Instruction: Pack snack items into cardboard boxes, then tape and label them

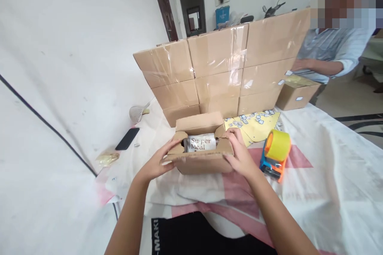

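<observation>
An open cardboard box (203,165) stands in front of me on the cloth-covered table, its flaps raised or folded outward. Inside lies a white package (202,142) printed "Su-per Meal"; its lower part is hidden by the box. My left hand (158,161) grips the left side of the box, thumb and fingers around the flap. On the opposite side, my right hand (237,149) holds the right flap and corner. To the right sits a tape dispenser (275,155) with a yellow roll, apart from both hands.
Stacked taped cartons (218,63) form a wall behind the box. A yellow sheet with small labels (254,125) lies at right, near another closed carton (296,91). A phone (127,139) and a white basket (137,114) are at left. A person (326,55) stands beyond the table.
</observation>
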### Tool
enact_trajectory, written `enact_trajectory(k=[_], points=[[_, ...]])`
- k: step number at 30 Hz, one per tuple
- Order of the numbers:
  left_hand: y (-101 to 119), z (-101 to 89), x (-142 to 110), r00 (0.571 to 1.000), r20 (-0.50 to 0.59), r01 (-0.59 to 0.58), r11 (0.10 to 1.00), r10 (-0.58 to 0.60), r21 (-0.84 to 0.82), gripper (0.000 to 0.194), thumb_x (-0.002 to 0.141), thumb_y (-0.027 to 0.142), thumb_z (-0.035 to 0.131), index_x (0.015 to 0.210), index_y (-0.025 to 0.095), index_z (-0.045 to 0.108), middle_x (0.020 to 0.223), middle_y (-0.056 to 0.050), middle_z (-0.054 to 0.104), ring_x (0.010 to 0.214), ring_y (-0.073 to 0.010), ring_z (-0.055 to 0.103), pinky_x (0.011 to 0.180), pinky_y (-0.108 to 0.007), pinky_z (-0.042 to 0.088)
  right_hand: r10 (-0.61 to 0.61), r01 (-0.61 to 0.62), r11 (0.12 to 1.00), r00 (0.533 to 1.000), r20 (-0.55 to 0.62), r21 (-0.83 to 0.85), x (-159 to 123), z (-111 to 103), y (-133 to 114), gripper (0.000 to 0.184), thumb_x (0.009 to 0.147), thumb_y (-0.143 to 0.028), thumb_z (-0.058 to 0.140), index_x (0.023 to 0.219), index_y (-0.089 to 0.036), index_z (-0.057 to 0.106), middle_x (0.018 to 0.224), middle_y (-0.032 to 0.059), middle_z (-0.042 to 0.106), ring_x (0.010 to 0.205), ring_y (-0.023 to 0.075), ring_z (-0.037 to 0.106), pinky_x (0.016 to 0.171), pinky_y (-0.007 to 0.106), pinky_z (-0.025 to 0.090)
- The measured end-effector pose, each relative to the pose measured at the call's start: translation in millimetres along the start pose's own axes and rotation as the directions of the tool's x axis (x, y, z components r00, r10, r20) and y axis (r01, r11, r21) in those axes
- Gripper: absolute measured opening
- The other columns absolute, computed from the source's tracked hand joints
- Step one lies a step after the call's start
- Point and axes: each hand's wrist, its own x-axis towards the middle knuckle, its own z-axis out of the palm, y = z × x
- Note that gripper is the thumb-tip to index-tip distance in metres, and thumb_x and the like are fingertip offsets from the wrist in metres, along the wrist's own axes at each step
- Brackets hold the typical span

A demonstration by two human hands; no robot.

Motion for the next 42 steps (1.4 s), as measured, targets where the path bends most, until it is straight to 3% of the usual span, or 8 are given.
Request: enact_trajectory(k=[7,12,20,24,29,32,36,42], points=[[2.5,26.6,17.1,0.894,-0.399,0.135,0.971,-0.205,-0.195,0.042,0.083,0.059,0.066,0.081,0.018,0.075,0.13,-0.014,0.069,0.128,-0.035,0.06,0.111,-0.048,0.046,0.087,-0.082,0.979,0.996,-0.016,0.184,-8.0,12.4,1.1,0.079,0.089,-0.059,0.061,0.155,-0.028,0.03,0.157,0.0145,0.027,0.152,0.0363,0.025,0.124,0.054,0.027],[2.4,43.3,18.3,0.83,-0.527,0.126,0.981,-0.185,-0.145,0.034,0.084,0.054,0.063,0.081,0.02,0.063,0.135,-0.013,0.064,0.126,-0.0312,0.06,0.107,-0.048,0.047,0.167,-0.157,0.872,0.986,0.02,0.463,4.9,14.3,-3.3,0.096,0.093,-0.063,0.057,0.165,-0.034,0.001,0.174,0.008,0.009,0.161,0.0256,0.011,0.128,0.051,0.017],[5.8,38.6,15.8,0.777,-0.627,0.132,0.989,-0.058,0.072,0.039,0.078,0.041,0.07,0.109,0.024,0.052,0.131,-0.011,0.057,0.131,-0.0322,0.053,0.109,-0.056,0.044,0.211,-0.146,0.819,0.976,-0.054,0.555,8.8,18.1,-4.6,0.09,0.091,-0.058,0.064,0.163,-0.032,0.018,0.172,0.0103,0.021,0.159,0.0243,0.018,0.129,0.052,0.015],[15.8,37.4,19.1,0.799,-0.591,0.059,0.963,0.114,0.265,0.043,0.083,0.033,0.064,0.124,0.023,0.052,0.137,-0.013,0.052,0.138,-0.0315,0.047,0.118,-0.053,0.038,0.259,-0.175,0.836,0.962,-0.091,0.521,5.4,19.2,-4.0,0.094,0.091,-0.058,0.064,0.164,-0.035,0.011,0.172,0.009,0.02,0.156,0.0248,0.028,0.126,0.049,0.026],[30.3,36.6,18.4,0.808,-0.522,0.015,0.877,0.273,0.481,0.046,0.094,0.029,0.053,0.139,0.021,0.049,0.148,-0.015,0.05,0.143,-0.0312,0.045,0.119,-0.052,0.037,0.254,-0.108,0.836,0.945,-0.205,0.538,5.9,19.4,2.5,0.071,0.099,-0.052,0.048,0.162,-0.029,0.024,0.125,0.0088,0.063,0.124,0.0251,0.059,0.113,0.046,0.044],[44.3,46.0,17.8,0.875,-0.313,-0.099,0.769,0.37,0.632,0.04,0.099,0.026,0.045,0.137,0.027,0.056,0.144,-0.009,0.061,0.136,-0.0289,0.054,0.116,-0.05,0.037,0.259,-0.118,0.846,0.943,-0.208,0.52,6.7,15.0,4.3,0.054,0.102,-0.049,0.043,0.151,-0.027,0.044,0.109,0.0068,0.063,0.107,0.0251,0.062,0.105,0.045,0.048],[64.4,74.2,21.4,0.939,-0.014,-0.254,0.72,0.344,0.645,0.041,0.102,0.032,0.042,0.138,0.031,0.061,0.142,-0.003,0.065,0.136,-0.0284,0.056,0.114,-0.049,0.039,0.155,-0.099,0.955,0.97,-0.185,0.28,6.9,5.8,-2.5,0.047,0.103,-0.048,0.043,0.145,-0.028,0.051,0.115,0.008,0.063,0.112,0.0273,0.06,0.108,0.048,0.043],[74.3,93.4,26.7,0.972,-0.08,-0.129,0.783,0.222,0.608,0.044,0.1,0.048,0.047,0.135,0.029,0.066,0.142,-0.003,0.065,0.133,-0.0321,0.059,0.108,-0.048,0.047,0.159,-0.146,0.987,0.886,-0.436,0.064,3.8,-24.1,-22.6,0.037,0.102,-0.041,0.046,0.133,-0.024,0.058,0.13,0.0133,0.063,0.126,0.0313,0.056,0.111,0.052,0.04]])
